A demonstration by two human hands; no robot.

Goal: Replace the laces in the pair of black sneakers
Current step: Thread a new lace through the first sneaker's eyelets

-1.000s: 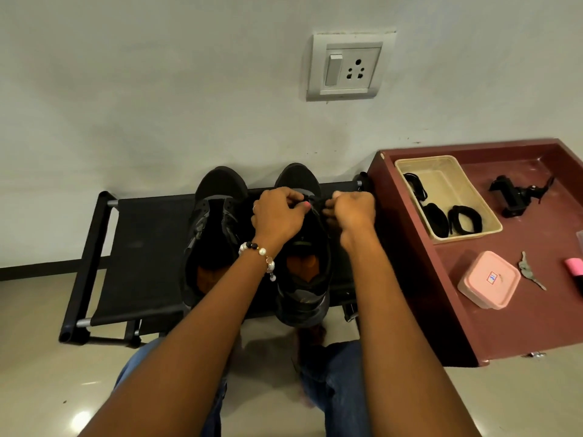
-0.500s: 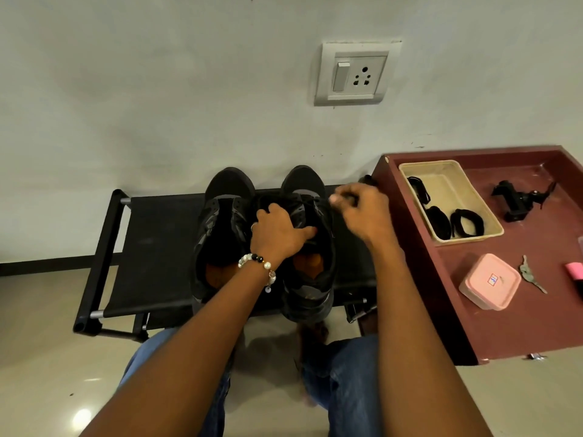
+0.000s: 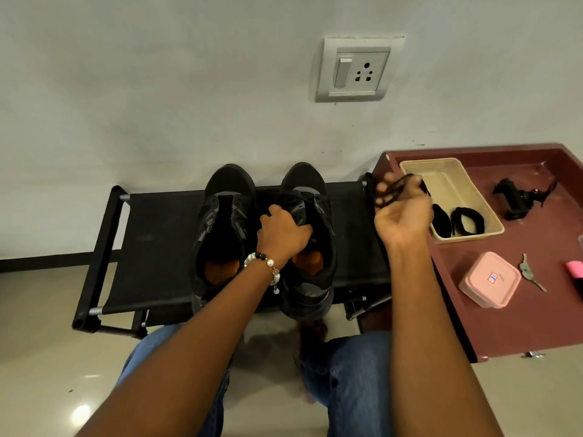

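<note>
Sneakers, two black ones, sit side by side on a low black bench (image 3: 151,247), with their toes pointing at the wall. Closest to the camera are the person's knees in blue jeans (image 3: 347,373) and two long arms reaching out. The left hand (image 3: 284,233) wears a bead bracelet (image 3: 265,266) on the wrist. Its fingers curl over the open top of the right sneaker (image 3: 307,247) and grip it. The left sneaker (image 3: 224,234) is just beside it, and no hand touches it (you can see orange inside both shoes). Its holes look bare.

The right hand (image 3: 403,212) is up in the air, off to the right of the bench. Its fingers are bent around a bunch of black lace (image 3: 394,190), and a thin bit of that lace runs back toward the right sneaker.

Next to the bench stands a dark red table (image 3: 504,310). On it, nearest, is a pink box (image 3: 489,279) with a lid, then a key (image 3: 530,272) and something pink (image 3: 574,268) at the edge of the view. Farther back is a tan tray (image 3: 454,171) with black coiled laces (image 3: 467,220) lying in it. Beside the tray is a small black clamp (image 3: 517,197).

On the white wall behind it all is a switch and socket plate (image 3: 356,70).
</note>
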